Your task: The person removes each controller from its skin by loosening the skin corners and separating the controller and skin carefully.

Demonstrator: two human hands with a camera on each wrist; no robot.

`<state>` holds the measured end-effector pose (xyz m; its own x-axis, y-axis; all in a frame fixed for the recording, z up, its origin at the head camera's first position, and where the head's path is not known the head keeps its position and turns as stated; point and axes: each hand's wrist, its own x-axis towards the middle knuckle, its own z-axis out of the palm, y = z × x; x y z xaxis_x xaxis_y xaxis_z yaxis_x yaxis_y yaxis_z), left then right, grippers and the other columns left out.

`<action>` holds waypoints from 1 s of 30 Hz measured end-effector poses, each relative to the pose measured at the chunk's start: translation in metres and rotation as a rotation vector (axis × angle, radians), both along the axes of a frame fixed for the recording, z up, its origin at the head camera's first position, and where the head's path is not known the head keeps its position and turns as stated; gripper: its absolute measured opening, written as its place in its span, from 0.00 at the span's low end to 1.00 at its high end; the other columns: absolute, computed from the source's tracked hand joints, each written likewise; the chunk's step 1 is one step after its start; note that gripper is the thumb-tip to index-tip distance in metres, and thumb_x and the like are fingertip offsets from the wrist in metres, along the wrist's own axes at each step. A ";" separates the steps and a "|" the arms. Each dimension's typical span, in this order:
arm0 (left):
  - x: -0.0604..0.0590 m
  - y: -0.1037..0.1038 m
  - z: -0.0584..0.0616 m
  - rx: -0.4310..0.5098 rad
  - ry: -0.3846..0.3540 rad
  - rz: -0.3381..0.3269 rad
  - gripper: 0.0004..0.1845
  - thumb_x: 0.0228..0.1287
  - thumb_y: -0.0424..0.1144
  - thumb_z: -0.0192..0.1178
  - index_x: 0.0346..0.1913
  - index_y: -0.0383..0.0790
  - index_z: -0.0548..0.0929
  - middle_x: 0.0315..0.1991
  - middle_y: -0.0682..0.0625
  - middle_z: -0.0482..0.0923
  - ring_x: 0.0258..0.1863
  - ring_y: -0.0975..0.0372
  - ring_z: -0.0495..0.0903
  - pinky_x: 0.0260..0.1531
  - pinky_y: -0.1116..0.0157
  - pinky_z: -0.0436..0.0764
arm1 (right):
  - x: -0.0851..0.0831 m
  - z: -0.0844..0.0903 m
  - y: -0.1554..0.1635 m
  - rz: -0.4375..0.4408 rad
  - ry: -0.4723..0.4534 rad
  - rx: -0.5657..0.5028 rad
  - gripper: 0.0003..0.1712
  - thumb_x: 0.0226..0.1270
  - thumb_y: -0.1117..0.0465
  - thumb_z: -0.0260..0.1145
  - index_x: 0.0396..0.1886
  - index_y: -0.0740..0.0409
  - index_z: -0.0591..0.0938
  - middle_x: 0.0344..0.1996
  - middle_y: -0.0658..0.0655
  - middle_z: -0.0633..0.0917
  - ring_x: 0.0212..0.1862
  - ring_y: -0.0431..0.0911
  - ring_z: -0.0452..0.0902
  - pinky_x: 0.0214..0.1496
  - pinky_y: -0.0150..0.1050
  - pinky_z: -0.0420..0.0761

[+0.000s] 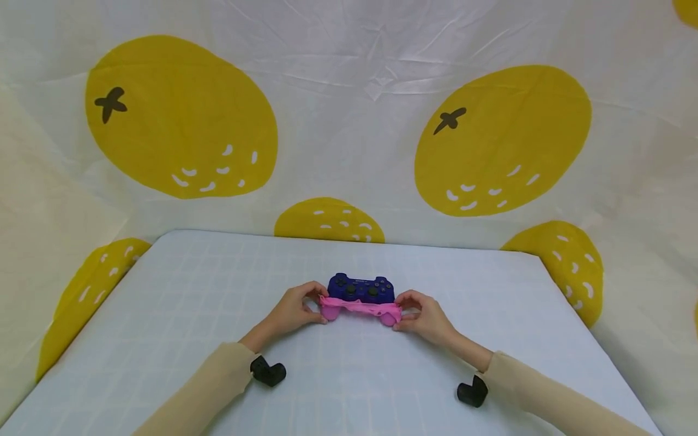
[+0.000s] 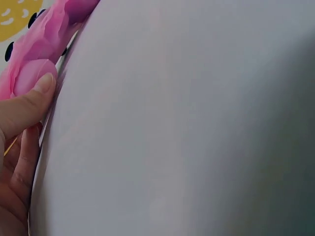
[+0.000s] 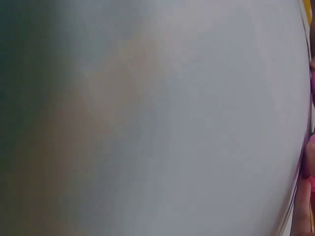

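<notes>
In the head view a dark blue game controller [image 1: 362, 283] lies near the middle of the table, its buttons and sticks facing up. A pink, stretchy controller cover [image 1: 362, 307] wraps its two handles and runs in a bunched band across its lower edge. My left hand [image 1: 290, 312] pinches the cover at the left handle. The left wrist view shows that thumb [image 2: 43, 88] pressed on the pink rounded end. At the right handle, my right hand [image 1: 428, 318] pinches the cover between thumb and fingers. The right wrist view catches only bits of fingers and pink at its edge.
A pale, grid-patterned cloth covers the table [image 1: 136, 321]. Behind it hangs a white curtain [image 1: 349, 121] printed with large yellow fruit shapes. A black wrist camera [image 1: 267, 370] sits by the left cuff and another black camera [image 1: 472, 392] by the right cuff.
</notes>
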<state>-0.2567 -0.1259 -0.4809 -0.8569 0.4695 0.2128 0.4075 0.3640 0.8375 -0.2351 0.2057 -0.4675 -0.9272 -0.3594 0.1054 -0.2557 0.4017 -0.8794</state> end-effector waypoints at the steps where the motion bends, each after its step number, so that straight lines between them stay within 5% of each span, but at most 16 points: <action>1: 0.000 0.000 -0.001 0.009 0.000 0.002 0.24 0.45 0.34 0.76 0.46 0.44 0.78 0.44 0.50 0.80 0.43 0.62 0.77 0.32 0.70 0.82 | 0.000 -0.001 0.000 0.007 -0.006 -0.003 0.28 0.45 0.70 0.77 0.48 0.66 0.77 0.46 0.66 0.82 0.48 0.54 0.81 0.44 0.32 0.83; 10: 0.004 0.003 -0.002 0.074 0.010 -0.028 0.23 0.46 0.34 0.75 0.46 0.44 0.77 0.43 0.49 0.80 0.43 0.62 0.78 0.34 0.68 0.84 | -0.007 -0.004 0.004 -0.015 0.001 0.017 0.28 0.47 0.67 0.77 0.50 0.65 0.78 0.48 0.64 0.83 0.51 0.53 0.81 0.53 0.34 0.80; 23: 0.008 0.006 0.002 0.033 0.019 -0.068 0.24 0.49 0.30 0.73 0.48 0.39 0.73 0.40 0.46 0.77 0.37 0.56 0.79 0.35 0.69 0.82 | -0.009 -0.001 0.009 0.039 -0.056 -0.023 0.27 0.45 0.68 0.78 0.45 0.68 0.76 0.40 0.62 0.81 0.42 0.39 0.78 0.47 0.29 0.82; 30: 0.024 0.006 0.028 -0.003 0.041 -0.085 0.21 0.46 0.26 0.73 0.43 0.34 0.75 0.32 0.44 0.78 0.31 0.50 0.79 0.32 0.69 0.81 | -0.013 0.003 0.009 0.141 -0.003 0.062 0.25 0.43 0.65 0.80 0.40 0.62 0.77 0.34 0.55 0.78 0.41 0.42 0.76 0.48 0.31 0.82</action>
<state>-0.2327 -0.1203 -0.4533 -0.8044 0.5409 0.2458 0.4713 0.3291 0.8183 -0.2480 0.2145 -0.4648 -0.8675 -0.4915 0.0767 -0.3110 0.4153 -0.8549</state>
